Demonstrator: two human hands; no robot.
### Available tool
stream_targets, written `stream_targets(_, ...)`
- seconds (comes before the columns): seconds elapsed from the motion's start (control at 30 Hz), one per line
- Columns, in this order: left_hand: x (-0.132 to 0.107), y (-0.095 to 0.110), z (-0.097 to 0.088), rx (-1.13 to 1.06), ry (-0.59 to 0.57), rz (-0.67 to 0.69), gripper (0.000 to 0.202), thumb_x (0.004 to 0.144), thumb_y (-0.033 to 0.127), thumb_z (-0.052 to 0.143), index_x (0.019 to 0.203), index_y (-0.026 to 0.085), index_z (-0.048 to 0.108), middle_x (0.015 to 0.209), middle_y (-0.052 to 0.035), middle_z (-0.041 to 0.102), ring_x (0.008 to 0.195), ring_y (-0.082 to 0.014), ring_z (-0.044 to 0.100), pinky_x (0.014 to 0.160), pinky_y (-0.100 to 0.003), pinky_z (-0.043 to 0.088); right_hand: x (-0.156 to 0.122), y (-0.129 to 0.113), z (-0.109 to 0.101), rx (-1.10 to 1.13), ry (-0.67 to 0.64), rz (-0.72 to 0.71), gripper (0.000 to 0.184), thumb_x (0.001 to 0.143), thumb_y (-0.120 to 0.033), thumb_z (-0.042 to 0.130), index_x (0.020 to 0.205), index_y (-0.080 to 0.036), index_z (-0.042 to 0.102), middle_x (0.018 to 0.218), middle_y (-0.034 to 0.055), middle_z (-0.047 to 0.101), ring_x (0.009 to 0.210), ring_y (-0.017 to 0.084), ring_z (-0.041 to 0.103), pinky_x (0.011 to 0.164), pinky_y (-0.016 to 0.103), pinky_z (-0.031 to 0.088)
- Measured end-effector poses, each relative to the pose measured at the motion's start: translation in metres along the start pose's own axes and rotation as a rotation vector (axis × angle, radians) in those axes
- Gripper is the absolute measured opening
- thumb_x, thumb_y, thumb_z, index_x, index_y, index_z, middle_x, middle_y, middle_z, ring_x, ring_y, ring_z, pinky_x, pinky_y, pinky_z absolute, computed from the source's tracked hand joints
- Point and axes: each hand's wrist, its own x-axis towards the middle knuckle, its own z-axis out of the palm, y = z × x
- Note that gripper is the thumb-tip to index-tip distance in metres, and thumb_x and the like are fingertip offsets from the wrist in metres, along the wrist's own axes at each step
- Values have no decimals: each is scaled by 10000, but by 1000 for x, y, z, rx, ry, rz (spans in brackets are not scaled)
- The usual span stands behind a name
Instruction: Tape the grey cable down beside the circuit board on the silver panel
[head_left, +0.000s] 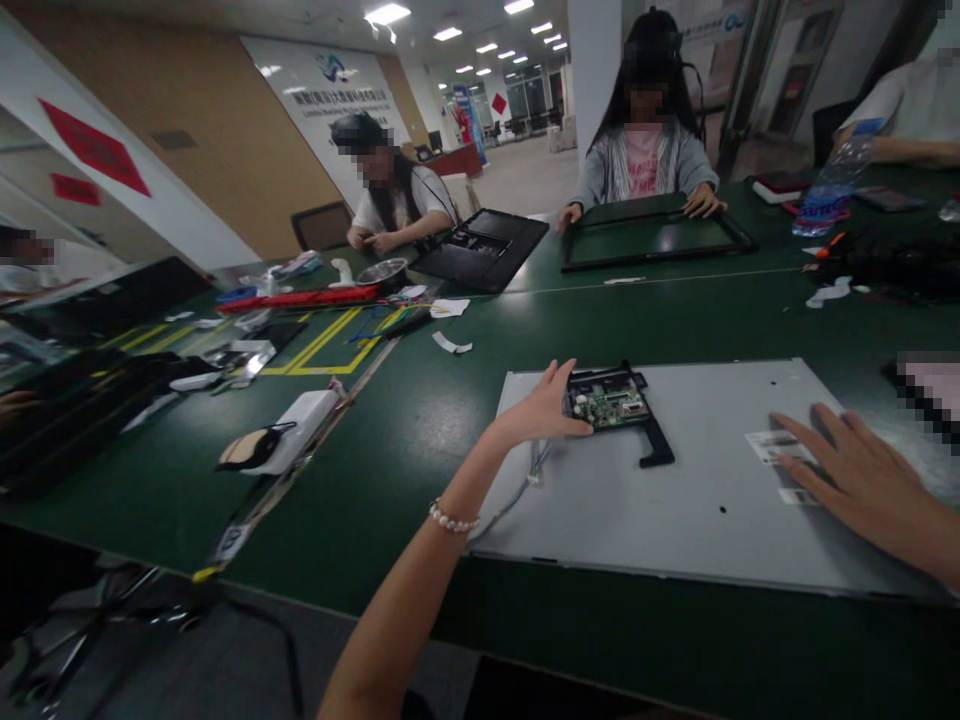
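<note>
A large grey flat panel, back side up, lies on the green table in front of me. On its upper left part sits a green circuit board in a black plastic bracket. My left hand grips the board's left side, thumb at the lower edge and fingers at the upper one. Thin cables run from below that hand toward the panel's left edge. My right hand is spread with fingers apart over the panel's right side, by white labels.
Across the table, one person holds a black rectangular frame; another sits behind a black cover. A white box with a pouch lies left. A water bottle stands back right. Cables, paper scraps and a red strip lie farther left.
</note>
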Motion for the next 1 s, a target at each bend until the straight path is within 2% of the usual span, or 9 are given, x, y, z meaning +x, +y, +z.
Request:
stream_targets(0.1,11,-9,3,-66,-10,24,1180,582,395,775,1534,107,139,1593,-201,156,1473,-367,103,1192,-494,149,1,-3,-4,-38,-29,2,719,890,-709,236,1513,-353,286,1559,148,272,1405,454,264,1034,650,354)
stream_targets(0.17,11,-14,6,-115,9,56,1169,595,389,778,1534,102,142,1576,-208,207,1445,-360,219,1187,-484,181,1,-4,-6,-45,-27,0,717,896,-702,219,1519,-348,271,1556,157,266,1411,450,254,1039,643,352)
stream_targets(0.23,9,-19,9,-150,32,81,1158,616,402,779,1535,108,139,1568,-204,230,1429,-350,266,1185,-479,192,-1,-7,-9,-49,-26,1,713,900,-698,208,1522,-352,257,1558,161,251,1417,447,242,1041,642,349)
stream_targets(0.43,5,-19,18,-159,49,146,1140,642,458,774,1537,139,143,1571,-185,231,1437,-348,246,1190,-496,181,-3,-14,-15,-47,-43,28,701,911,-686,217,1520,-343,268,1562,162,242,1426,440,219,1069,625,322)
stream_targets(0.77,-6,10,32,-132,-44,215,1090,677,527,723,1548,175,171,1569,-172,245,1430,-395,242,1175,-564,199,-1,-16,-20,-32,-66,40,700,910,-692,230,1515,-343,269,1575,147,238,1427,444,212,1056,639,332)
stream_targets(1.0,-5,10,37,-111,-53,232,1094,676,535,725,1543,167,168,1569,-171,246,1430,-385,244,1182,-560,188,-2,-16,-20,-41,-35,16,684,918,-671,230,1512,-336,282,1570,148,244,1419,445,233,1052,632,345)
